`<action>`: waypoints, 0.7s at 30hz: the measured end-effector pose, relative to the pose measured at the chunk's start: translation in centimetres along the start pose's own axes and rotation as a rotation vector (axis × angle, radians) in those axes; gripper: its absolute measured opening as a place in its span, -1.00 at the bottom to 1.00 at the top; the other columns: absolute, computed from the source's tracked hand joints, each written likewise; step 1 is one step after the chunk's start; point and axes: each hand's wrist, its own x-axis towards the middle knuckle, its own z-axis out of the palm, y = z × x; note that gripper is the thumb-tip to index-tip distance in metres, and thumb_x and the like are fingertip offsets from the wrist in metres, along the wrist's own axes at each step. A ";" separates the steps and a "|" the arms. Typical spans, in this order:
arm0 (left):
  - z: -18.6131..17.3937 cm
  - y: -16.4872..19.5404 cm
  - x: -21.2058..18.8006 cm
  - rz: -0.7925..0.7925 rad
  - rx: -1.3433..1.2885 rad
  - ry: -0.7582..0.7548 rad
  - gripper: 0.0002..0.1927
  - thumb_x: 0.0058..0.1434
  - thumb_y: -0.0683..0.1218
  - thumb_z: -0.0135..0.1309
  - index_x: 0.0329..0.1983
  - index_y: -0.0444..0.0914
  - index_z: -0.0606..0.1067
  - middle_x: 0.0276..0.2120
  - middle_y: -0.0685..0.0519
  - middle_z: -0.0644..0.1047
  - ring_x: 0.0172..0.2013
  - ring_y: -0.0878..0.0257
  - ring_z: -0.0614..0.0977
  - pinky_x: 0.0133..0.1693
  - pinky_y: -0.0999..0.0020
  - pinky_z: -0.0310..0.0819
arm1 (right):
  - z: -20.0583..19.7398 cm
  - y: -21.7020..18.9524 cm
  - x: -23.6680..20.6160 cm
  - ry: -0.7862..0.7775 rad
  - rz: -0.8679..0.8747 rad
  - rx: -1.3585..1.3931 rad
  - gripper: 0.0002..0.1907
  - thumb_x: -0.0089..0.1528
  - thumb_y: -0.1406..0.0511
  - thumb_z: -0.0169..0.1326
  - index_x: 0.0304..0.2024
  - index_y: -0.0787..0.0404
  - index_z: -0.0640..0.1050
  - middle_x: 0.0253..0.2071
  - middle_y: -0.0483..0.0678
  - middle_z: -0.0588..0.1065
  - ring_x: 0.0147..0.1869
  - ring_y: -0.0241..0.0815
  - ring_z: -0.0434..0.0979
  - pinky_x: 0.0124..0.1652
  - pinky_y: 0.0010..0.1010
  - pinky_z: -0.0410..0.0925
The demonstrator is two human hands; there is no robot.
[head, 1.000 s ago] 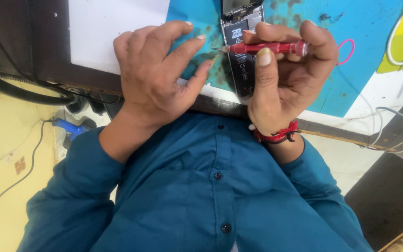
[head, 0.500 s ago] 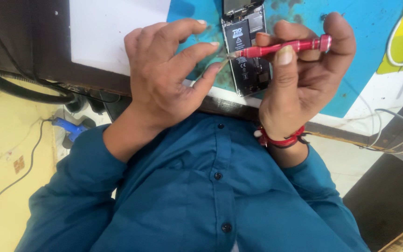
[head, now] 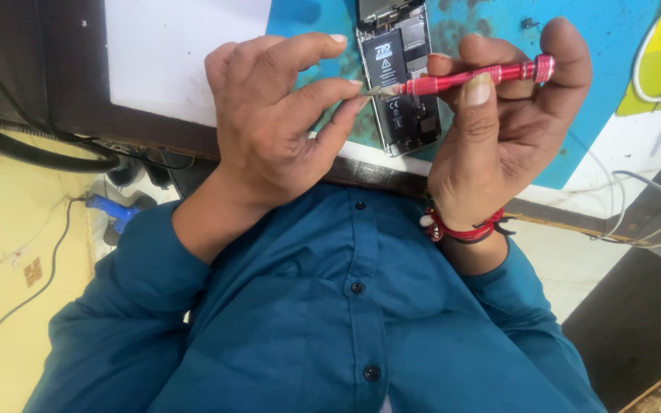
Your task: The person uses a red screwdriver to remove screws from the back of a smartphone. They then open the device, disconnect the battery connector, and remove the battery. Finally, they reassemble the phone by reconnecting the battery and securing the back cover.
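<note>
Both hands are raised just off the bench edge, close to the person's chest. His right hand is clamped around a slim red screwdriver, thumb pressed on the shaft and forefinger curled over the far end, holding it level so the metal tip points across toward the other hand. His left hand has its thumb and fingertips pinched together right at that tip; whether something tiny sits between them I cannot tell, it is too small to make out. Just beyond the two hands, between them and a little further from the body, lies an opened phone on a blue work mat, its back off and the black battery showing. A moment ago the screwdriver was held lower, lying across the phone; now it has been lifted and the tip is clear of the phone and meeting the left fingers, so the tool appears to be getting attention rather than the phone. Beyond the left hand is a white sheet; a red thread band circles the right wrist, and pale cables trail off past the right hand.
</note>
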 end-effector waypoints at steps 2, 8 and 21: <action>0.0 0.0 0.0 0.013 0.011 -0.002 -0.80 0.32 -0.12 0.38 -0.05 -0.12 0.61 0.20 0.14 0.46 0.10 0.15 0.46 0.16 0.16 0.13 | 0.0 0.0 0.0 -0.010 0.002 -0.003 -0.41 0.49 0.49 0.03 0.48 0.20 0.11 0.09 0.19 0.55 0.02 -0.01 0.67 0.11 -0.22 0.57; 0.0 -0.1 -0.1 0.023 0.014 -0.006 -0.82 0.33 -0.12 0.38 -0.06 -0.12 0.62 0.21 0.14 0.46 0.11 0.16 0.45 0.16 0.16 0.12 | -0.2 0.3 0.0 -0.053 -0.007 -0.013 -0.42 0.50 0.49 0.04 0.49 0.18 0.12 0.11 0.18 0.55 0.05 -0.01 0.67 0.13 -0.23 0.57; 0.0 -0.1 0.1 0.042 0.007 -0.034 -0.81 0.32 -0.13 0.36 -0.05 -0.14 0.61 0.24 0.13 0.46 0.12 0.15 0.45 0.16 0.16 0.11 | -1.3 0.7 -1.4 -0.164 -0.169 -0.181 -0.46 0.59 0.44 0.12 0.49 0.01 0.19 0.14 0.07 0.55 0.08 -0.12 0.63 0.13 -0.32 0.54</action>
